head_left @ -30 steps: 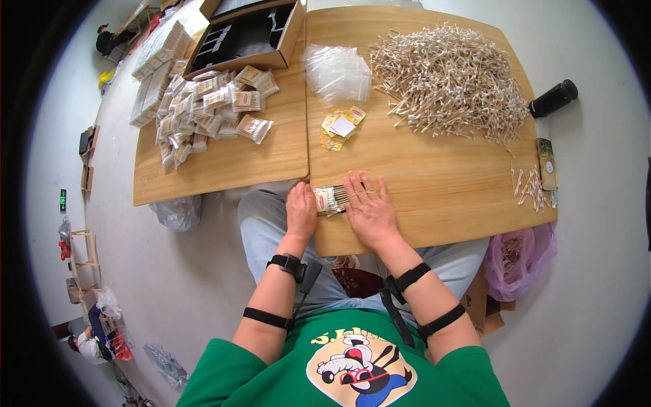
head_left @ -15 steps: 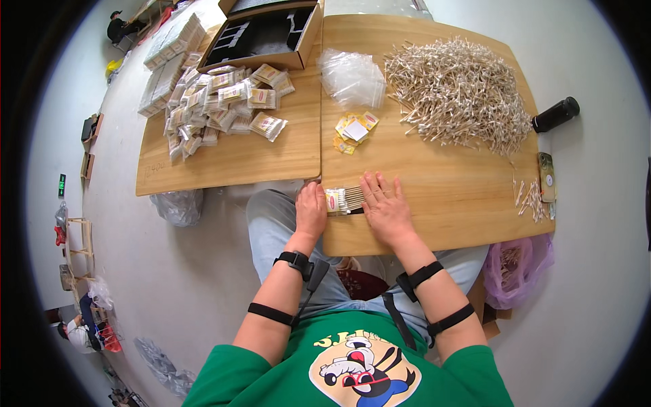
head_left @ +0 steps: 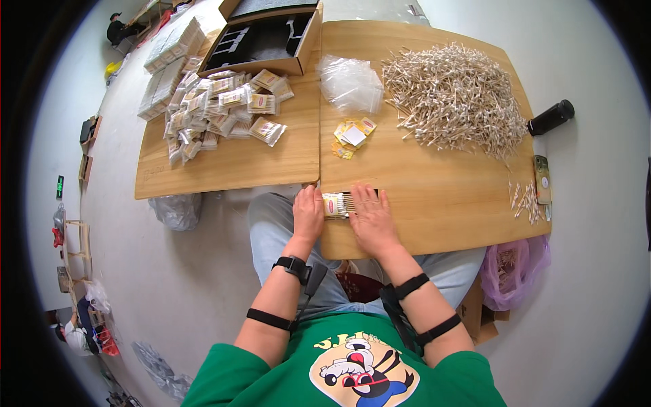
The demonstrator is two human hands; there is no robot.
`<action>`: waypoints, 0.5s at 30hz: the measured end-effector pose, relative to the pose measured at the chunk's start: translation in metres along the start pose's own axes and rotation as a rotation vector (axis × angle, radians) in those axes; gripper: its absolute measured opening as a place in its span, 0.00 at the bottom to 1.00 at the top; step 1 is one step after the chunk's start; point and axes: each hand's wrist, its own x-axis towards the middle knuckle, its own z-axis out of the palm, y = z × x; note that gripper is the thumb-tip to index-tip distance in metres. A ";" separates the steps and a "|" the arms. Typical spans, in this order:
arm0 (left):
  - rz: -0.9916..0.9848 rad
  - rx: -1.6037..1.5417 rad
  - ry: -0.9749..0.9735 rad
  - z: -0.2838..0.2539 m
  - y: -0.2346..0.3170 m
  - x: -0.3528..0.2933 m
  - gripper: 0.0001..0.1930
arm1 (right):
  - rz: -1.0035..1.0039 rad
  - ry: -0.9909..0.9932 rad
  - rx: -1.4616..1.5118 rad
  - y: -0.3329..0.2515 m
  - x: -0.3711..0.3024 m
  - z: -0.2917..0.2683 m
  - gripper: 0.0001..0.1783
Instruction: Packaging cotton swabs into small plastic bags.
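Note:
At the table's near left corner lies a flat row of cotton swabs (head_left: 348,203) with a yellow and white label card (head_left: 333,205) at its left end. Clear film seems to cover that end. My right hand (head_left: 373,222) rests flat over the swabs' right part, fingers stretched out, hiding that end. Beside the card's left end, my left hand (head_left: 309,216) stands with its fingers straight and close together, at the table edge. Something dark shows under the swabs. Further off sit a few loose label cards (head_left: 352,136) and a stack of clear plastic bags (head_left: 351,85).
A large heap of loose swabs (head_left: 458,95) covers the far right. A black bottle (head_left: 550,118) and a phone-like object (head_left: 542,180) sit along the right edge, by scattered swabs (head_left: 525,200). Filled swab packs (head_left: 224,108) pile up at left, before an open carton (head_left: 261,44).
My right hand has slid left along the swabs, nearer to my left hand, and its fingers cover more of them. My left hand stays at the card's end.

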 end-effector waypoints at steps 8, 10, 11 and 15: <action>-0.548 -0.353 0.051 -0.012 -0.017 -0.009 0.24 | -0.037 -0.123 -0.098 0.011 -0.007 -0.023 0.45; -0.586 -0.385 -0.017 -0.007 -0.018 -0.008 0.24 | -0.040 -0.164 -0.160 0.000 -0.003 -0.019 0.47; -0.572 -0.418 0.001 -0.003 -0.017 -0.009 0.24 | -0.039 -0.163 -0.163 -0.005 -0.001 -0.017 0.47; -0.476 -0.430 0.030 0.000 -0.006 -0.005 0.24 | -0.060 -0.118 -0.104 -0.016 0.007 -0.008 0.50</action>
